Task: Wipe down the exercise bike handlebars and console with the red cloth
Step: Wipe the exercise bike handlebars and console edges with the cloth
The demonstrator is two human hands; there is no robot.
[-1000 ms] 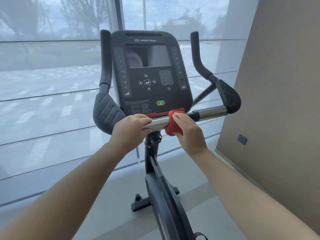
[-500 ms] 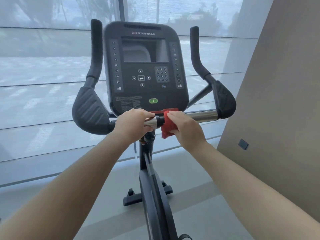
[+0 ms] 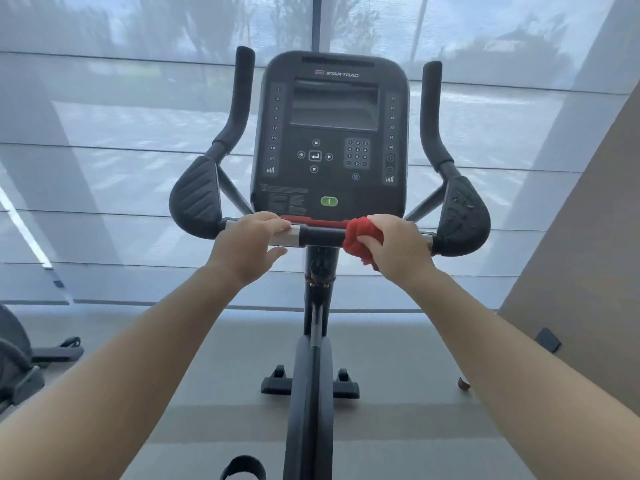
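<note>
1. Head view: the red cloth (image 3: pixel 360 239) is being clenched in the right hand (image 3: pixel 398 251), bunched into a wad and pressed around the horizontal bar of the handlebars (image 3: pixel 322 236), just right of the centre post.

2. The left hand (image 3: pixel 247 245) is being wrapped over the chrome section of the same bar at about 9 o'clock from the cloth, with the fingers curled over the top and the thumb under it; the bike is judged to be being steadied this way.

3. The console (image 3: pixel 332 133) is standing at 12 o'clock from the cloth, its lower edge just above the bar; it is not being touched by either hand.

4. The cloth is being judged soft, light and easily crumpled. A loose tail is hanging below the right hand, so it is best being gripped in the palm with the fabric wrapped round the tube and the tail gathered in.

5. The chrome tube is being judged smooth and slippery, so the cloth should glide; the black elbow pads (image 3: pixel 462 218) at 3 o'clock and the upright grips (image 3: pixel 431 109) at 1 o'clock are being judged rubbery and likely to drag.

6. The console screen and keypad are being judged the most delicate part, calling for a flattened cloth and light pressure.
</note>
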